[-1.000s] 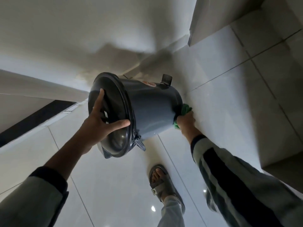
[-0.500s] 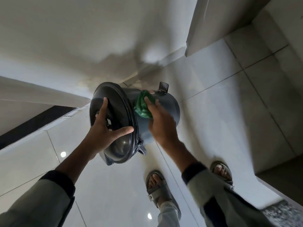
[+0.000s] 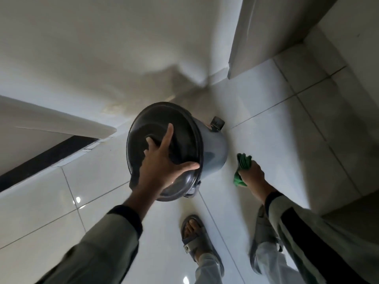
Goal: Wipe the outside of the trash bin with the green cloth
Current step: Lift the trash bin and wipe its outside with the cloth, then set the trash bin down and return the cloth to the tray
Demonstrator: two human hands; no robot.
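Observation:
A grey round trash bin [image 3: 213,148] with a dark lid [image 3: 164,128] stands nearly upright on the tiled floor by the wall. My left hand [image 3: 162,167] lies spread on the lid, thumb hooked over its near rim. My right hand [image 3: 251,173] is shut on the bunched green cloth [image 3: 243,161], low and to the right of the bin, a small gap away from its side. A black pedal part [image 3: 217,121] sticks out at the bin's far side.
My sandalled foot [image 3: 194,238] stands just behind the bin; my other leg is at the right under my sleeve. A wall runs behind the bin, a cabinet edge [image 3: 240,48] hangs at upper right, and a dark-striped ledge [image 3: 47,152] lies left.
The bin has swung from tilted towards me to nearly upright. My right hand with the cloth has come off the bin's upper side and dropped down to its right.

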